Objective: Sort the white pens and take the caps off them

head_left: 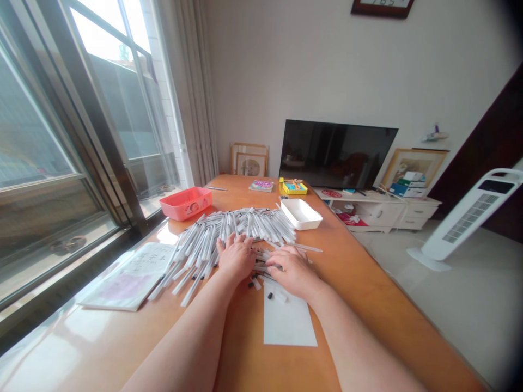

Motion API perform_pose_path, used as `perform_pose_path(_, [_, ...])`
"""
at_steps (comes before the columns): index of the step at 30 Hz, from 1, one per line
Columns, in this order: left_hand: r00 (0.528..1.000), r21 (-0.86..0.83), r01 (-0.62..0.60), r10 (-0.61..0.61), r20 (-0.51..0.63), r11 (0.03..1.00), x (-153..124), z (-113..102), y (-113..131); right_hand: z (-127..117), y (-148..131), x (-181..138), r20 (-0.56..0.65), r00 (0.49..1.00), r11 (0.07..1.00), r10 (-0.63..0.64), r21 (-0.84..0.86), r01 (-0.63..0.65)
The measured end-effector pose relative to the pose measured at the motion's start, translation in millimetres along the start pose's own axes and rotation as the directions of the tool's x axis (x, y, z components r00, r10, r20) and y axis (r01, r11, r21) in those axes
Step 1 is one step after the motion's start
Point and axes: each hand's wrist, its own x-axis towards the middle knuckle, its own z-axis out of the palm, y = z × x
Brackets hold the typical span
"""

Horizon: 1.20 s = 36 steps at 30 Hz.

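A wide heap of clear pen barrels (208, 237) is spread over the wooden table. On the heap's near edge lies my left hand (237, 257), palm down with its fingers spread. My right hand (292, 267) rests just to the right, fingers bent over small pen parts; whether it grips any of them is hidden. Between the hands are more parts, partly covered. A black pen cap (270, 296) and some clear pieces lie on a white sheet of paper (289, 326) below my right hand.
Behind the heap stand a pink basket (186, 204) on the left and a white tray (302, 215) on the right. A notebook (126, 277) lies at the left by the window. Farther back are a yellow box (295, 188) and a colourful booklet (261, 186).
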Motion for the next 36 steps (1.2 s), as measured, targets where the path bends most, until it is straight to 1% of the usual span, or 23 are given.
perform_pose_path(4, [0.999,0.021,0.007,-0.006,-0.041,1.0,1,-4,0,3,9,2,-0.049,0.997,0.999,0.053,0.001,-0.053])
perform_pose_path(8, [0.994,0.042,0.089,-0.086,-0.071,0.995,2,-9,0,4,18,4,-0.085,0.995,0.998,0.056,0.009,-0.056])
perform_pose_path(11, [0.989,0.043,0.138,-0.135,-0.064,0.99,2,-13,-1,2,19,5,-0.099,0.993,0.998,0.068,0.017,-0.067])
perform_pose_path(14, [0.989,0.032,0.143,-0.141,-0.052,0.989,3,-15,-3,0,15,4,-0.072,0.995,0.998,0.065,0.025,-0.064])
perform_pose_path(19, [0.988,0.016,0.139,-0.137,-0.078,0.99,4,-13,-5,-3,3,0,0.006,1.0,0.999,0.03,0.042,-0.03])
perform_pose_path(22, [0.984,0.032,0.158,-0.155,-0.086,0.987,5,-11,-5,-4,1,0,0.012,1.0,0.997,0.019,0.074,-0.02])
perform_pose_path(25, [0.979,0.033,0.183,-0.18,-0.093,0.982,6,-12,-5,-2,3,2,-0.038,0.999,0.992,0.025,0.121,-0.021])
perform_pose_path(27, [0.972,0.005,0.209,-0.207,-0.113,0.978,7,-13,-6,-1,5,5,-0.122,0.992,0.987,0.017,0.163,0.003])
perform_pose_path(29, [0.96,-0.053,0.237,-0.242,-0.139,0.97,8,-15,-7,-1,6,7,-0.208,0.977,0.972,0.049,0.235,0.001])
perform_pose_path(31, [0.954,-0.17,0.229,-0.256,-0.154,0.958,9,-16,-6,-3,6,8,-0.248,0.956,0.933,0.157,0.353,-0.062])
perform_pose_path(32, [0.956,-0.256,0.203,-0.247,-0.155,0.945,9,-16,-5,-4,5,8,-0.246,0.942,0.896,0.229,0.432,-0.105])
perform_pose_path(34, [0.969,-0.464,0.104,-0.195,-0.152,0.88,7,-14,2,-8,3,8,-0.197,0.912,0.77,0.36,0.614,-0.172])
perform_pose_path(36, [0.983,-0.65,-0.004,-0.116,-0.142,0.76,2,-13,12,-11,2,8,-0.102,0.891,0.599,0.443,0.773,-0.209])
